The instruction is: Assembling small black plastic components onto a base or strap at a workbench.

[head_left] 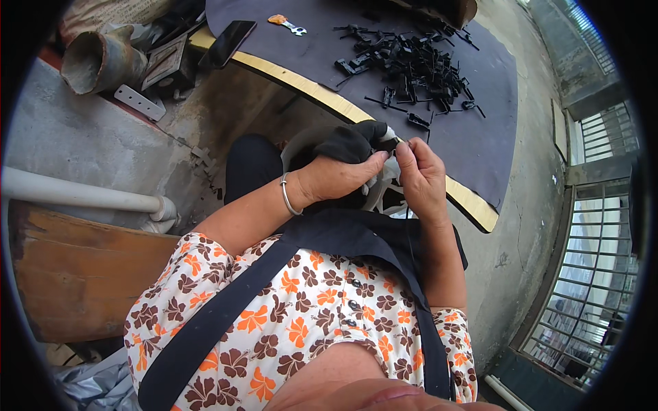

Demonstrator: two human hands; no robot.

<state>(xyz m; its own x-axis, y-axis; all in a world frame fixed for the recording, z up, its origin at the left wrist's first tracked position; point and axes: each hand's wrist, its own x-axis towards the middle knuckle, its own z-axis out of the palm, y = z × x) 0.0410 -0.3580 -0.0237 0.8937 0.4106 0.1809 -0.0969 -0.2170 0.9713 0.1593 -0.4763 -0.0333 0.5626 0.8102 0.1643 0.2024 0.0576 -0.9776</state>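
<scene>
Both of my hands are close together at the near edge of the table. My left hand (339, 175), with a bangle at the wrist, is closed on a small black part (388, 144) held near the thumb tip. Dark cloth (351, 142) bunches over that hand's fingers, with a bit of white by the part. Just to the right, my right hand (421, 179) pinches with thumb and forefinger at the part's end; what lies between these fingertips is too small to make out. A thin dark cord (409, 214) hangs below the right hand.
On the dark-covered table (473, 147) lies a pile of small black plastic parts (411, 65). A phone (229, 44) and an orange-handled tool (286, 25) lie farther left. A rusty pipe piece (103, 63), a white pipe (82, 190) and a wooden board (89, 270) are at left.
</scene>
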